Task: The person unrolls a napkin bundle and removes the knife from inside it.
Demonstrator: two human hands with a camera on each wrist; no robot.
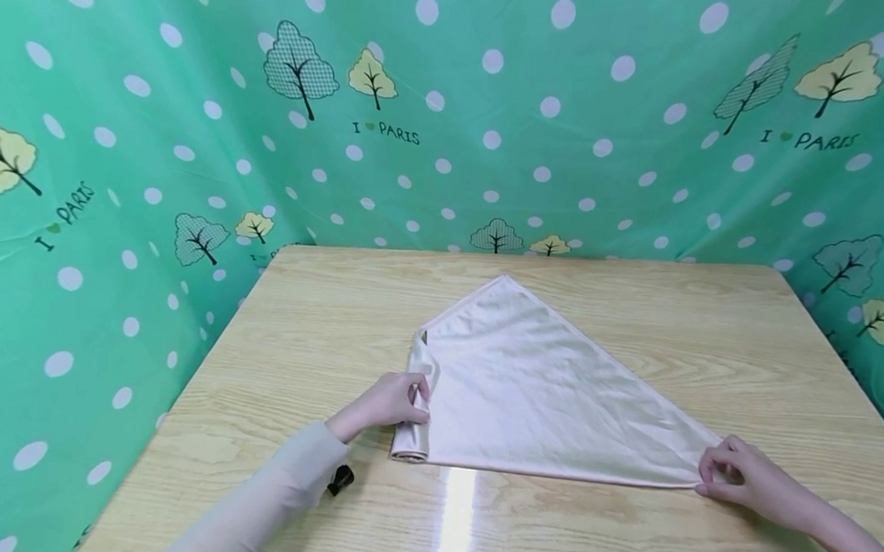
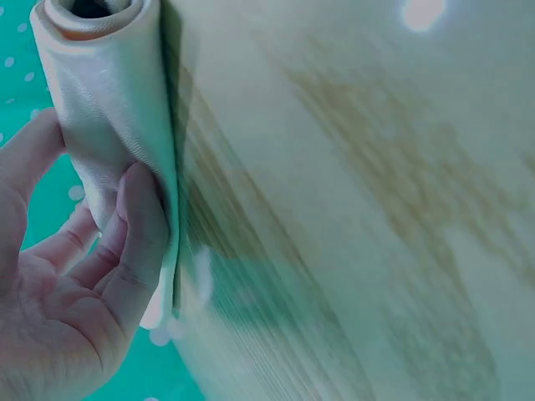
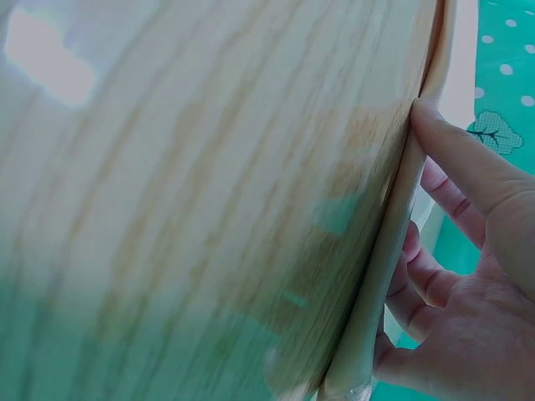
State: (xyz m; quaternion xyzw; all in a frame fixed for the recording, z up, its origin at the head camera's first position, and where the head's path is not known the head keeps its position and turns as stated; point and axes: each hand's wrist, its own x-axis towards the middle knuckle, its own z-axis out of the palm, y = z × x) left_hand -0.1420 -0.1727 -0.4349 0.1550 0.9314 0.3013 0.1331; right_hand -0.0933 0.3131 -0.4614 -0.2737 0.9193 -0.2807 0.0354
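Note:
A pale, shiny satin scarf (image 1: 526,389) lies on the table as a large triangle, its peak pointing away from me. Its left end is wound into a tight roll (image 1: 412,441), whose spiral end also shows in the left wrist view. My left hand (image 1: 390,402) grips this roll; in the left wrist view the fingers and thumb of that hand (image 2: 84,284) curl about it. At the far right corner, my right hand (image 1: 754,484) pinches the scarf's edge between thumb and fingers. The right wrist view has the thumb (image 3: 456,150) against the front edge, other fingers behind it.
The wood-grain table (image 1: 586,534) reflects a bright strip of light near its front. A small black object (image 1: 341,479) sits beside my left sleeve. Green dotted fabric (image 1: 493,162) with printed trees hangs behind the table and along both sides.

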